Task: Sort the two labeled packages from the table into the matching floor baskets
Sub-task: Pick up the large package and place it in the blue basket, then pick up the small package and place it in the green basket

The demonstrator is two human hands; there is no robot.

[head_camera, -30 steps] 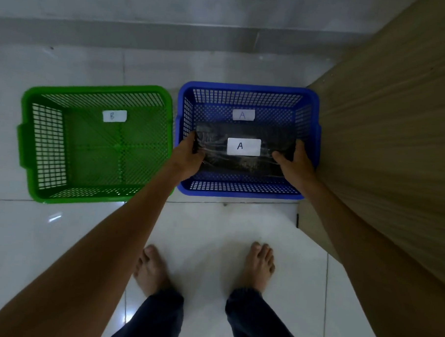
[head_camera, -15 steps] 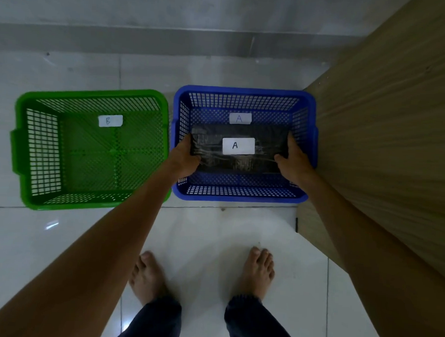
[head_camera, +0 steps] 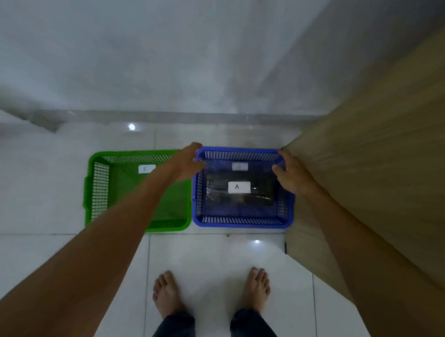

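Both hands, left hand (head_camera: 188,161) and right hand (head_camera: 291,175), empty, apart above blue basket (head_camera: 242,221); package A (head_camera: 240,192) inside. We lift clear without snagging the rim.

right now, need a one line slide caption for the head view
Package labelled A lies in the blue basket; both hands, left and right, hover empty beside the empty green basket.

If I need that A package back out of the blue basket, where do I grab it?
Grip the A package by its two short ends, coming straight down from above. It lies flat on the blue basket floor, with gaps to the left and right walls for fingers.
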